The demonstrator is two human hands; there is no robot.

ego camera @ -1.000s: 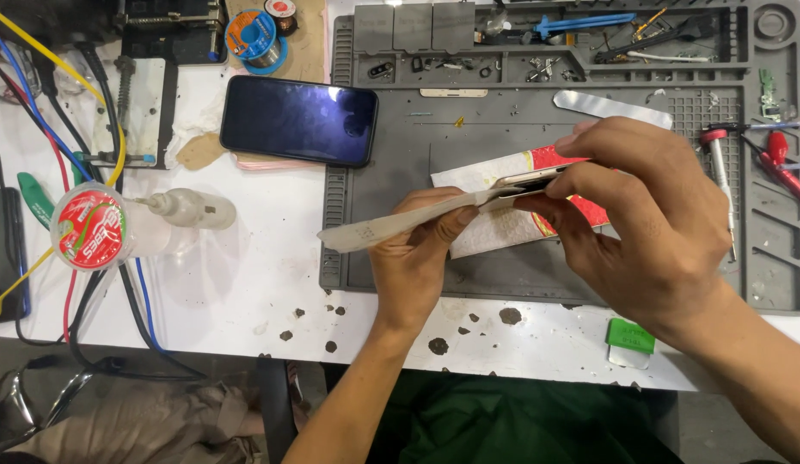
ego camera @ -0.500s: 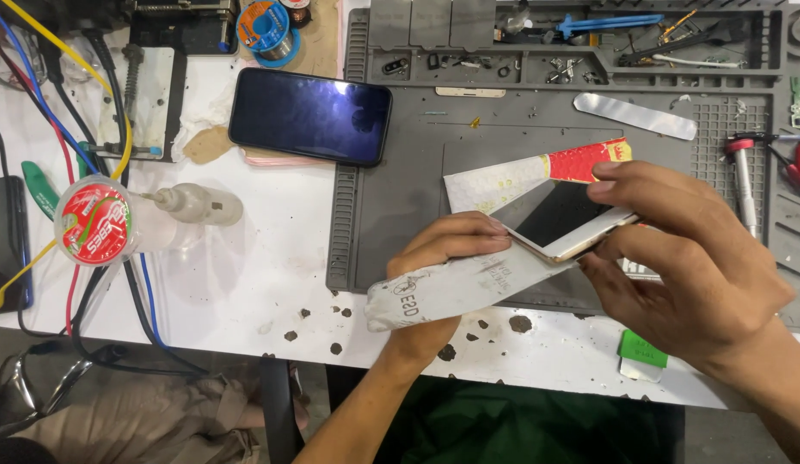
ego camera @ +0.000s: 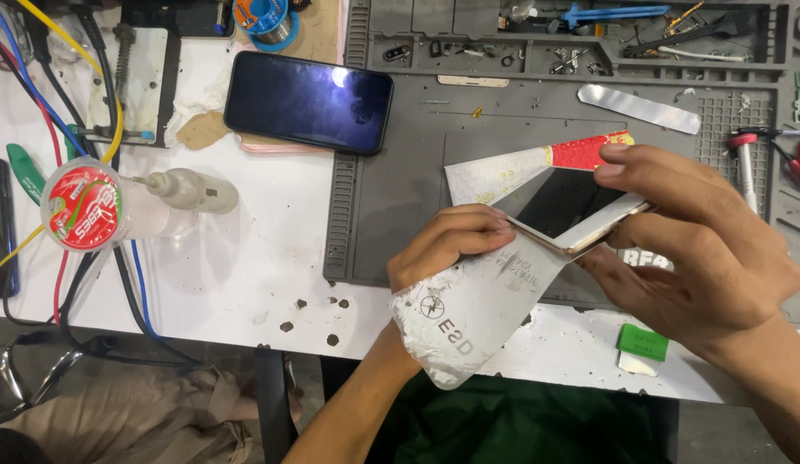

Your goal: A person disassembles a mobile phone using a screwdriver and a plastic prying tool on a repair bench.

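My right hand grips a gold-edged phone with a dark screen, tilted above the grey work mat. My left hand holds a thin, bent metal pry sheet whose edge is slid under the phone's near side. A white and red card lies just behind the phone on the mat. Part of the phone is hidden by my right fingers.
A second black phone lies face up at the mat's left edge. A red-lidded tub, a small squeeze bottle and coloured cables sit at left. Tool tray, metal spatula and screwdrivers lie behind; a green tag is near the front edge.
The phone and both hands dropped toward the table's front edge. The pry sheet swung from nearly flat to hanging down and bent under the phone; the red and white card is uncovered.
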